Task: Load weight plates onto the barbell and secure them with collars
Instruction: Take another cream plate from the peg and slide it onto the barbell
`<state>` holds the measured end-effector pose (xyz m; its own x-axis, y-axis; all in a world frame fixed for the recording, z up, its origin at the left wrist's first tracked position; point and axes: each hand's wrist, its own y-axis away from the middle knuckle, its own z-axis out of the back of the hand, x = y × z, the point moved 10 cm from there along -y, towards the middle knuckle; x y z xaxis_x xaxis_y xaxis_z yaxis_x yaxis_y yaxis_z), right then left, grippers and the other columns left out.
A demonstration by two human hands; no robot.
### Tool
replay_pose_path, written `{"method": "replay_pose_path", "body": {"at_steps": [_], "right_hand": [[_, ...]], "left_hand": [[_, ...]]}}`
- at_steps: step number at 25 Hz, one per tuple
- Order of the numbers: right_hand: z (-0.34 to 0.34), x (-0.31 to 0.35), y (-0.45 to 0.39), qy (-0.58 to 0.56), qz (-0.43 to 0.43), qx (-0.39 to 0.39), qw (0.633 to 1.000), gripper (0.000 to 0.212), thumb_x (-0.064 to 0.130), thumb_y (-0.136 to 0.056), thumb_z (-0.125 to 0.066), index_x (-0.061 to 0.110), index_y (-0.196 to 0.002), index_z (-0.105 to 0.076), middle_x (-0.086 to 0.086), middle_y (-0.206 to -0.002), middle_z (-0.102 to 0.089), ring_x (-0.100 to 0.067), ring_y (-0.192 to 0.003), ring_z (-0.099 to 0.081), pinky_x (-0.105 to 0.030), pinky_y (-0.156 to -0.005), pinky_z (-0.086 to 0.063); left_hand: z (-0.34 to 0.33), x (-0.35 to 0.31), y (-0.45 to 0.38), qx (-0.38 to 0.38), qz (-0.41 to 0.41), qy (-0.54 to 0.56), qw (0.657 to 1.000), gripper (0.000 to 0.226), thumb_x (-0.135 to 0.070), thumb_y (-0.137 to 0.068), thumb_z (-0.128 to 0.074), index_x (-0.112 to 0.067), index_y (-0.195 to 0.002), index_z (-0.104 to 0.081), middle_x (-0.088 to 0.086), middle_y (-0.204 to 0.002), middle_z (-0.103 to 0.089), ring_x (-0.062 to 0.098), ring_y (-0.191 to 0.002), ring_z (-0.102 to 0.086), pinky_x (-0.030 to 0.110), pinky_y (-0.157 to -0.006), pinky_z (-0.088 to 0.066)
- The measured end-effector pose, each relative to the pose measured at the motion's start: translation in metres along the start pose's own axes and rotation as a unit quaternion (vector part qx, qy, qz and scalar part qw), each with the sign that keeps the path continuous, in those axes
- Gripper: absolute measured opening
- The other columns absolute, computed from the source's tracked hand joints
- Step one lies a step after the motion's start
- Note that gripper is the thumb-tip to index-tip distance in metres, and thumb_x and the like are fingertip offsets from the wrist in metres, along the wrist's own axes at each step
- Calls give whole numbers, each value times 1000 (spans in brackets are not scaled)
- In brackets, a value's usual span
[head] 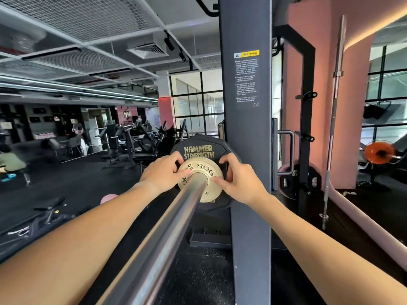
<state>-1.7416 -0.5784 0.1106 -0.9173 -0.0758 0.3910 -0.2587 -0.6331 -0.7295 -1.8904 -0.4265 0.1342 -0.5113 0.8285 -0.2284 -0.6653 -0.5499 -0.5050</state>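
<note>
A steel barbell sleeve [167,234] runs from the bottom of the view up to the middle. A small pale gold plate [210,190] sits on it, pressed against a larger black plate [199,143] marked Hammer Strength. My left hand [163,173] grips the gold plate's left edge, thumb on its face. On the other side my right hand [239,182] grips its right edge, thumb on the face too. No collar is visible on the sleeve.
A dark rack upright [246,128] stands just right of the plates. Behind it, a stored black plate [290,180] hangs on a peg and a spare bar [334,119] leans upright. An orange-plated bar [377,153] sits far right. Benches and machines fill the left.
</note>
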Motion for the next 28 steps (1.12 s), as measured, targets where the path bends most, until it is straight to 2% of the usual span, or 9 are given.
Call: {"method": "replay_pose_path", "body": {"at_steps": [3, 7, 10, 13, 16, 19, 21, 25, 28], "right_hand": [[0, -10, -2, 18, -20, -9, 1000, 39, 40, -87, -74, 24, -105, -44, 8, -58, -52, -9, -56, -52, -25, -53, -40], [-5, -8, -4, 39, -42, 9, 998, 22, 29, -91, -70, 20, -91, -49, 7, -61, -55, -20, -58, -55, -36, -58, -51], [-7, 3, 3, 47, -46, 72, 995, 13, 17, -89, -62, 23, -92, -51, 3, -70, -63, -27, -71, -61, -43, -71, -57], [8, 11, 24, 57, -64, 110, 990, 11, 21, -88, -63, 22, -98, -60, 1, -78, -70, -25, -78, -65, -40, -75, -58], [44, 18, 53, 86, -96, 122, 984, 11, 26, -87, -65, 25, -98, -62, 3, -81, -71, -23, -84, -66, -36, -77, -56], [90, 27, 87, 108, -119, 103, 982, 8, 26, -86, -67, 26, -93, -63, 6, -76, -69, -21, -83, -66, -29, -73, -52], [115, 33, 109, 110, -132, 96, 980, 8, 25, -85, -68, 28, -88, -61, 6, -74, -68, -20, -78, -65, -30, -72, -54], [174, 46, 166, 132, -156, 75, 976, 7, 27, -83, -69, 30, -87, -64, 14, -68, -63, -19, -75, -65, -25, -64, -51], [210, 50, 203, 150, -170, 83, 970, 8, 28, -83, -70, 31, -85, -64, 8, -78, -69, -21, -78, -67, -32, -74, -57]], "left_hand": [[-1, 8, -4, -11, 36, 3, 999, 39, -67, -86, -61, -33, -100, -49, -11, -91, -64, 16, -84, -62, 34, -67, -46], [-10, 11, -3, -9, 71, 5, 997, 37, -63, -89, -59, -29, -88, -46, -6, -79, -66, 20, -77, -62, 35, -66, -48], [-13, 6, 3, 49, 78, 17, 996, 25, -50, -89, -66, -30, -93, -52, -3, -85, -69, 20, -76, -63, 33, -61, -44], [-4, -7, 15, 101, 62, 70, 990, 12, -34, -89, -69, -30, -97, -61, 2, -86, -73, 22, -68, -69, 32, -53, -55], [24, -37, 38, 112, 33, 100, 988, 8, -32, -89, -72, -28, -93, -67, 4, -89, -75, 20, -80, -73, 37, -62, -61], [48, -75, 65, 124, 6, 100, 987, 9, -33, -89, -73, -25, -91, -69, 3, -92, -75, 19, -81, -74, 38, -67, -62], [62, -101, 79, 123, -12, 107, 987, 11, -32, -89, -74, -23, -90, -69, 4, -93, -73, 21, -81, -74, 37, -66, -61], [71, -173, 117, 124, -58, 134, 981, 11, -28, -88, -75, -18, -87, -70, 6, -85, -75, 16, -69, -72, 24, -55, -52], [56, -220, 142, 147, -77, 164, 972, 13, -28, -87, -76, -17, -86, -69, 11, -83, -76, 20, -68, -72, 34, -56, -54]]}}
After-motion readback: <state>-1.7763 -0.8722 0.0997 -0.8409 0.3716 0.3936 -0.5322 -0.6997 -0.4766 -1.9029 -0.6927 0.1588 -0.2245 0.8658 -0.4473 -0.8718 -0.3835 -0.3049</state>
